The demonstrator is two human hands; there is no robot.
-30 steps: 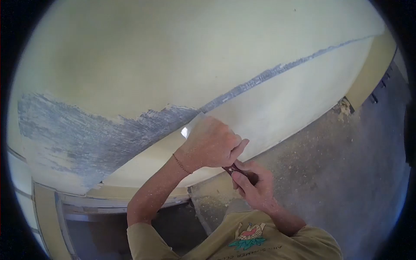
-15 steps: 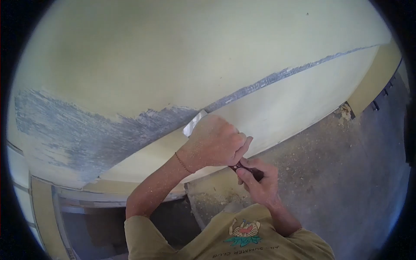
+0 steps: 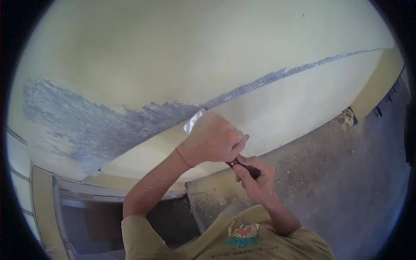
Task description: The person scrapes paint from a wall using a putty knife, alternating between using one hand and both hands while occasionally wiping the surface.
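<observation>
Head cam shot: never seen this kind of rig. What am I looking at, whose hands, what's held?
There is no machine here. A person wears one camera on the head, looking forward and down, so the round fisheye picture shows their own arms and shirt at the bottom.

The left hand is laid over the front of a scraper, pressing its metal blade against the pale painted wall. The right hand has its grip around the dark reddish handle.

Left of the blade is a grey scraped patch where the paint is off, and a thin grey line runs on to the right. Below the wall, the concrete floor is strewn with pale flakes and dust.
</observation>
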